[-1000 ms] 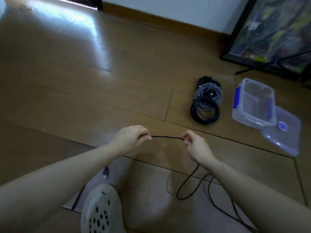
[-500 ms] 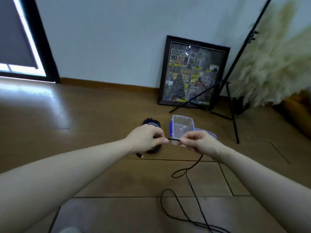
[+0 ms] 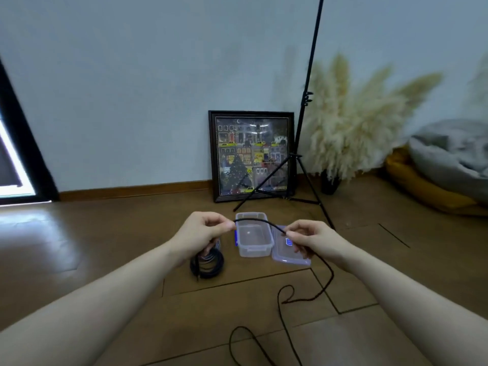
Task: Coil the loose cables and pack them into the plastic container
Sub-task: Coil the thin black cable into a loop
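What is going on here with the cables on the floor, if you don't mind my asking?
A person pinches a loose black cable between left hand and right hand; its slack trails across the wooden floor. The clear plastic container sits open and empty, its lid beside it, near some coiled cables.

hands (image 3: pixel 203 231) 2 | container (image 3: pixel 254 243) 1 | lid (image 3: pixel 289 253) 1 | loose cable (image 3: pixel 320 289) 1 | coils (image 3: pixel 208 262) maybe 2
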Motion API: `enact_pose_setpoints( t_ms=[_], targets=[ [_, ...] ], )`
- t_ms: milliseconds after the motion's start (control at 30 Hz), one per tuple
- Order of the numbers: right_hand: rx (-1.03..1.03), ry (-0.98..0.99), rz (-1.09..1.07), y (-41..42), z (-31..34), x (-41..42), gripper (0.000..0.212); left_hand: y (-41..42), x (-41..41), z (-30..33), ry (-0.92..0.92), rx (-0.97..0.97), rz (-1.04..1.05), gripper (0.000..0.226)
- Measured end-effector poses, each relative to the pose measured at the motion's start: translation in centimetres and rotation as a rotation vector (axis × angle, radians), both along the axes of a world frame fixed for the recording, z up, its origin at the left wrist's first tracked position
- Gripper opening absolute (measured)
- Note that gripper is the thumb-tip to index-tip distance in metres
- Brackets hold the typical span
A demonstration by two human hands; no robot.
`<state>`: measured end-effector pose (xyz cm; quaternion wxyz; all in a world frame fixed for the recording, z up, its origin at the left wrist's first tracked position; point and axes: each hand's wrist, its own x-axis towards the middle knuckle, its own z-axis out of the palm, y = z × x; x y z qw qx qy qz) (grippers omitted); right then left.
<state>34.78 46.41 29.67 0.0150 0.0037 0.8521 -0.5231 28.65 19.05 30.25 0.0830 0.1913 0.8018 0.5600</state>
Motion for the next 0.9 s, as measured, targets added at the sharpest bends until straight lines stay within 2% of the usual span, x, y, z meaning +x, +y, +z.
enact_pose_setpoints(
  t_ms=[67,167,333,467,600,667,767,900],
  targets=[
    [0.005,0.046,-0.01,-0.5,0.2,-0.1,0.015,0.9,0.5,-0.2,-0.003,0.031,0.007,0.02],
    [0.061,0.145,-0.178,-0.3,0.5,-0.8,0.022,1.3,0.8,-0.5,-0.025,0.046,-0.029,0.019],
    [0.2,0.137,-0.373,2.0,-0.1,-1.6,0.015,0.7,0.3,-0.6,-0.059,0.046,-0.061,0.024],
    [0.207,0.077,-0.318,2.2,-1.1,-2.2,0.012,0.1,-0.6,-1.2,-0.109,0.102,0.01,0.023],
    [0.208,0.068,-0.291,2.9,-1.6,-2.7,0.012,-2.4,-2.3,-0.7,-0.164,0.222,0.268,0.022],
    [0.244,0.092,-0.292,2.9,-1.8,-2.8,0.009,-3.7,-3.0,-0.8,-0.168,0.208,0.384,0.024],
    [0.427,0.101,-0.229,1.4,-1.9,-3.4,0.01,-3.7,-3.2,-1.4,-0.152,0.136,0.458,0.026],
    [0.708,0.022,0.007,-1.9,-1.6,-4.1,0.024,-1.5,-3.0,-1.7,-0.086,0.027,0.37,0.026]
  ],
)
